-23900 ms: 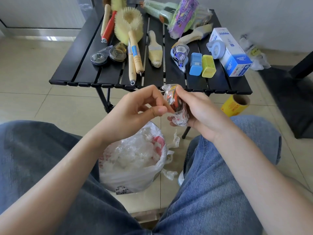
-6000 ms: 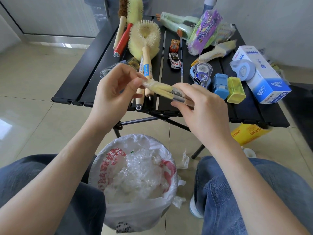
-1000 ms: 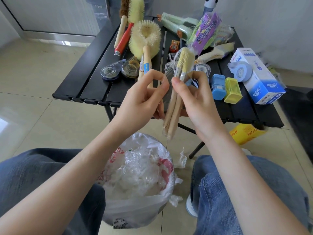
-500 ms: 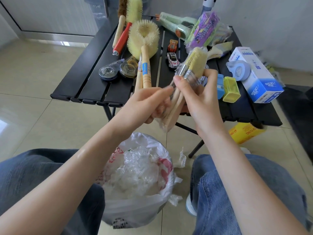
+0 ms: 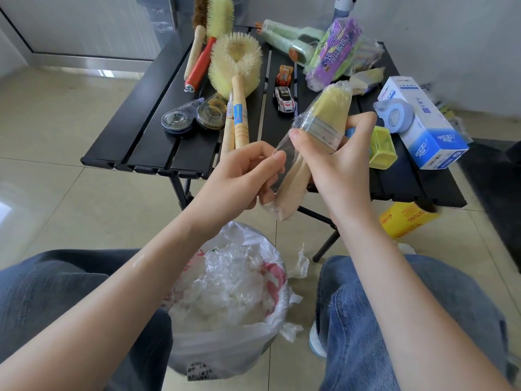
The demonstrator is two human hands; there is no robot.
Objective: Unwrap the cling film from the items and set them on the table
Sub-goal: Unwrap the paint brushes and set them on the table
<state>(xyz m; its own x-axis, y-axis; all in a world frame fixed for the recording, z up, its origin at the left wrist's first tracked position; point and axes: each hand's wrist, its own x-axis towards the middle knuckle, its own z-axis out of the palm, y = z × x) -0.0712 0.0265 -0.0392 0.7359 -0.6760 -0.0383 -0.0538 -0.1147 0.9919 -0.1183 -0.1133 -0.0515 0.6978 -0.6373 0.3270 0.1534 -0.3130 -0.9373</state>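
My right hand [image 5: 335,165] grips a bundle of wooden paintbrushes [image 5: 324,119] wrapped in cling film, bristles pointing up and away, handles pointing down toward me. My left hand [image 5: 242,176] pinches a loose flap of the cling film [image 5: 282,153] beside the handles, just left of the right hand. Both hands are in front of the near edge of the black slatted table [image 5: 146,142]. Two toy cars [image 5: 284,88] stand unwrapped on the table behind the brushes.
On the table lie round bristle brushes [image 5: 235,66], two correction tape dispensers [image 5: 194,117], a purple packet [image 5: 332,52], a blue and white box [image 5: 423,122] and a yellow-green sharpener [image 5: 382,148]. A bag of used film [image 5: 228,300] stands between my knees. A yellow roll [image 5: 406,218] lies on the floor.
The brush bundle has tilted further, bristles moving right and away. My left hand has shifted from the handles to pinching the film flap at the bundle's left side.
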